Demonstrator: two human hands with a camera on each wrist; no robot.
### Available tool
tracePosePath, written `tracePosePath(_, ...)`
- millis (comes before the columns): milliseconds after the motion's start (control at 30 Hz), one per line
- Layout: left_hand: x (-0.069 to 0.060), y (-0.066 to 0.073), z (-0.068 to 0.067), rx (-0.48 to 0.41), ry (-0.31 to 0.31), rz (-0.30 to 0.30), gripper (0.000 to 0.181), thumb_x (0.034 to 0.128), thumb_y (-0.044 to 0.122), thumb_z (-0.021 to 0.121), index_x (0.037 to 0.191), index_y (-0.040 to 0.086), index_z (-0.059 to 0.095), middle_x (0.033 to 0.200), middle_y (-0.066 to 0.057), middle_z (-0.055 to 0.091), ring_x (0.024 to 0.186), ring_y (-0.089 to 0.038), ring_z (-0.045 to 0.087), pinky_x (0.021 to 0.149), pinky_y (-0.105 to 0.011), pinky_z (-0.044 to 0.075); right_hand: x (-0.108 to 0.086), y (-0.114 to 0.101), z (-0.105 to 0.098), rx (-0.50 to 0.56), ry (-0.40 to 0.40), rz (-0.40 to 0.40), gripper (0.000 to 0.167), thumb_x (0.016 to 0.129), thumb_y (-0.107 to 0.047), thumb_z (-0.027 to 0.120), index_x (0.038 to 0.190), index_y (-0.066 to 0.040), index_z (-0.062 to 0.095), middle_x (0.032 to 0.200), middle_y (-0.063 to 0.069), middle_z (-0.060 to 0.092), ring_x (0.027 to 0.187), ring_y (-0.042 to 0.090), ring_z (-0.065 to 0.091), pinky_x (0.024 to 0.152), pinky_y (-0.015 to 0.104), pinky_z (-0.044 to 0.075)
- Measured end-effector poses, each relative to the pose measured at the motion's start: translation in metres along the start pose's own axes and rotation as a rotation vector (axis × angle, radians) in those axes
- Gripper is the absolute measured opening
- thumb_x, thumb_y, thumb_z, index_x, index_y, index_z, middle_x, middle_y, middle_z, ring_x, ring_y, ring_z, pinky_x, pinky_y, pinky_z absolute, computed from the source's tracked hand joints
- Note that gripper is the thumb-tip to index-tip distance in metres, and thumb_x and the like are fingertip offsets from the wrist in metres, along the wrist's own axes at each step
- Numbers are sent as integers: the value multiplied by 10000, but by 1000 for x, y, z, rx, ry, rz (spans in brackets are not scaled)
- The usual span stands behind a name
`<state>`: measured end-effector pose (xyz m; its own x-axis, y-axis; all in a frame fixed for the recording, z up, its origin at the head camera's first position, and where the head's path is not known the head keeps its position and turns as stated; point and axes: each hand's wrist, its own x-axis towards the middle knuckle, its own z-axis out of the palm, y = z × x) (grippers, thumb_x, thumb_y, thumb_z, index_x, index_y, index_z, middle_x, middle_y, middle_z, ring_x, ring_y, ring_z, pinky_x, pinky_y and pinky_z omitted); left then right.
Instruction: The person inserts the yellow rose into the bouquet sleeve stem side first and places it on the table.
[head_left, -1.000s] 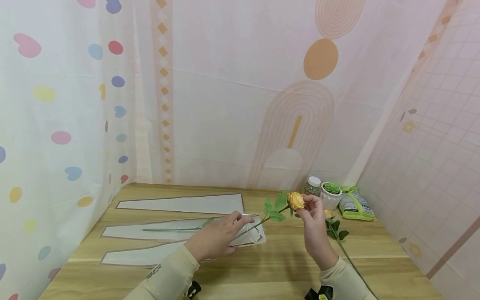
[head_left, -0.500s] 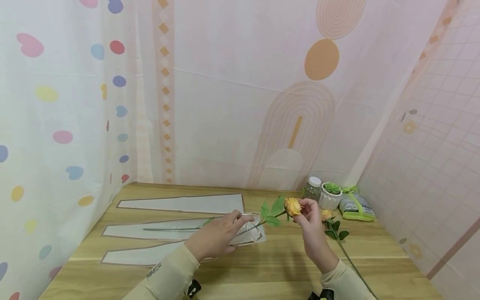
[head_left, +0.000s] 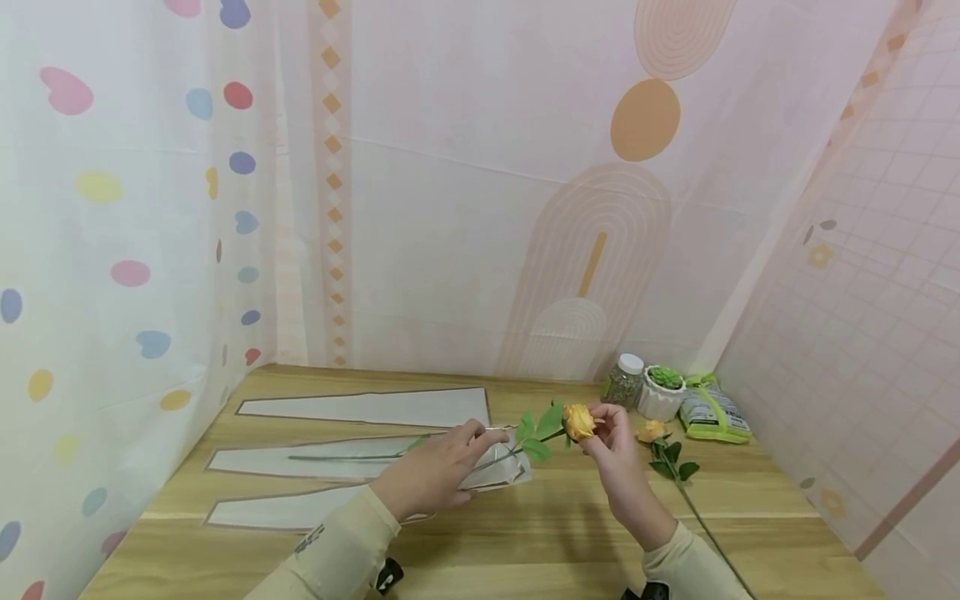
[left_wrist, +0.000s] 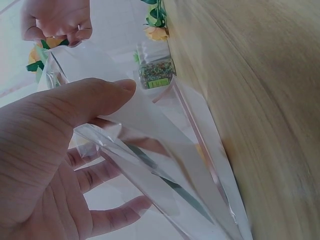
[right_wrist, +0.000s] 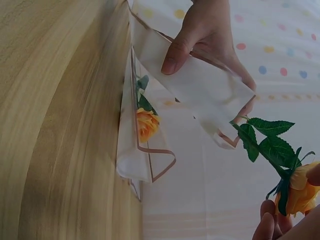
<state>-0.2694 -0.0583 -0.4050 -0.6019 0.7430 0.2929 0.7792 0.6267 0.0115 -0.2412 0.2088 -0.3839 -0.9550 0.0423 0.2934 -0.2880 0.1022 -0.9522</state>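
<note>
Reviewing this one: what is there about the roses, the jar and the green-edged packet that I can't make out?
- Lower stem end of the held rose: head view, it vanishes behind the left hand.
- Stem end of the loose rose: head view, cut off at the bottom edge.
- Jar label: left wrist view, too small and blurred.
- Green-edged packet lettering: head view, too small.

Glossy plastic sleeve (right_wrist: pixel 212 87), wood-grained tabletop (head_left: pixel 517 554)
</note>
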Motion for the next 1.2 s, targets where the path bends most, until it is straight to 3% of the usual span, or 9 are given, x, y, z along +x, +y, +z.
tracePosePath(300,0,-1,0,2,9,6,865,838,282,850,1524,191,332,1213,-60,508,834,-111,540,721,-253,523,-2,4,4,-23,-43,-8,314,921,97,463,1199,18,340,1217,173,429,1009,132,525,843,248,474)
tracePosePath(667,1,-2,0,-5,-3,0,849,827,266,860,1485,172,333,1166,-51,466,739,-74,468,652,-198,497,-5,8,8,-96,-80,25,316,936,73,527,1206,0,382,1241,189,469,1055,200,511,860,287,479)
tracePosePath(1200,2,-2,0,-13,5,-3,842,821,240,864,1472,173,334,1161,-56,465,727,-80,465,640,-215,501,-8,10,10,-181,-100,12,339,929,30,630,1193,-34,429,1194,166,507,1030,241,505,767,286,455)
